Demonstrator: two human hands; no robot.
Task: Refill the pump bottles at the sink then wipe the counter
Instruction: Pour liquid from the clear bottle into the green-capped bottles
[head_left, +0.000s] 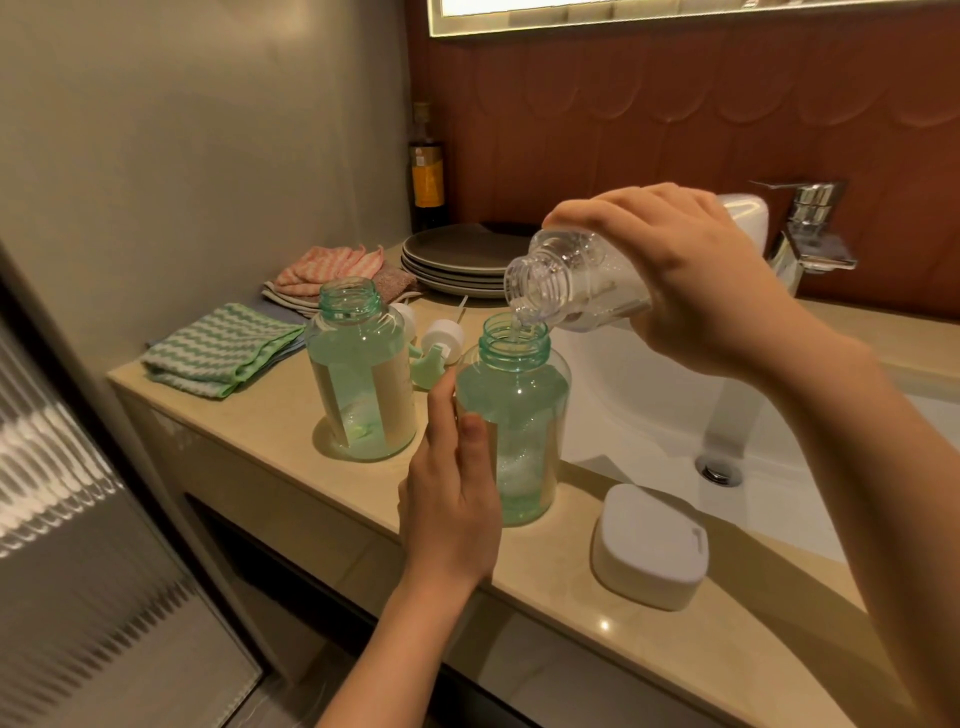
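Two green see-through bottles stand uncapped on the beige counter (270, 447). My left hand (452, 483) grips the side of the nearer green bottle (519, 410), which stands upright next to the sink. My right hand (691, 275) tips a clear plastic bottle (566, 280) mouth-down over that bottle's neck, and a thin stream of clear liquid runs in. The other green bottle (361, 374) stands to the left, untouched. Two white and green pump heads (439, 348) lie on the counter behind the bottles.
A folded green striped cloth (218, 348) and pink cloths (327, 270) lie at the back left, beside a stack of grey plates (452, 260) and a dark bottle (427, 171). A white soap box (649, 545) sits by the white sink (649, 405); a chrome tap (805, 234) stands at right.
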